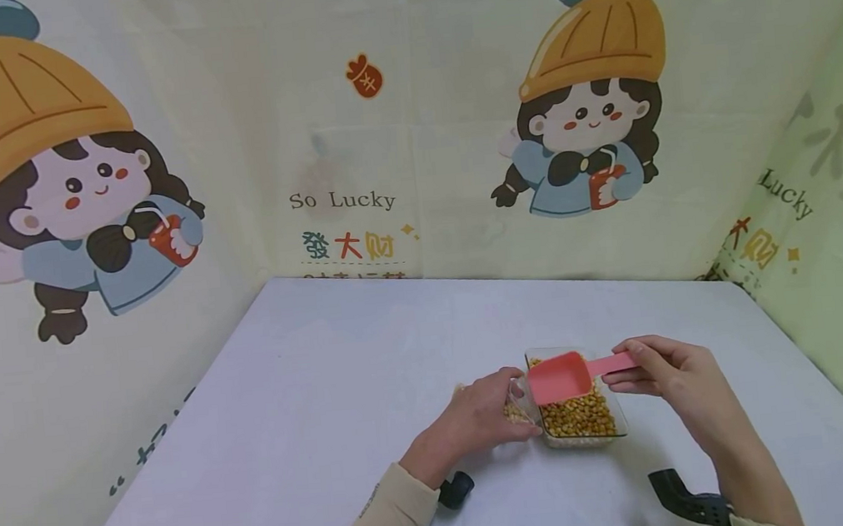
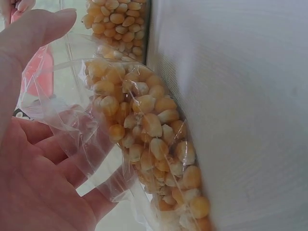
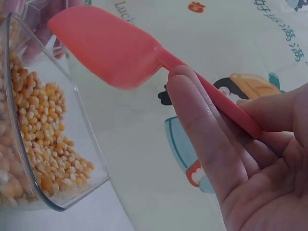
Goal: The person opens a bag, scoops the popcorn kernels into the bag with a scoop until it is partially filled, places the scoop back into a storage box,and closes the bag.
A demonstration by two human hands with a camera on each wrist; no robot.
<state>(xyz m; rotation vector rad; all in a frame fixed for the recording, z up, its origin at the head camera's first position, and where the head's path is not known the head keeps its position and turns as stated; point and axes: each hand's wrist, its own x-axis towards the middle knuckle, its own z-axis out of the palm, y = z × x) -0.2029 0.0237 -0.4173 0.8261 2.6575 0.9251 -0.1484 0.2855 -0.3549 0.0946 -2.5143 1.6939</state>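
A pink scoop (image 1: 561, 378) hangs over a clear rectangular container (image 3: 103, 173), which holds yellow corn kernels (image 1: 578, 418). My right hand (image 1: 675, 370) pinches the end of the scoop's handle between thumb and fingers, right of the container. No kernels show in the scoop. At the container's left side, my left hand (image 1: 483, 412) grips a clear plastic bag (image 2: 154, 139) of corn kernels by its mouth. In the left wrist view the bag lies against the container's end, its thumb and fingers around the loose plastic. The head view shows little of the bag behind the hand.
The white table (image 1: 315, 423) spreads out around the container. Its back edge meets a printed cloth backdrop (image 1: 447, 127), and more cloth rises along the left and right sides. A black wrist mount (image 1: 686, 499) sits on the right forearm, another black piece (image 1: 456, 490) by the left.
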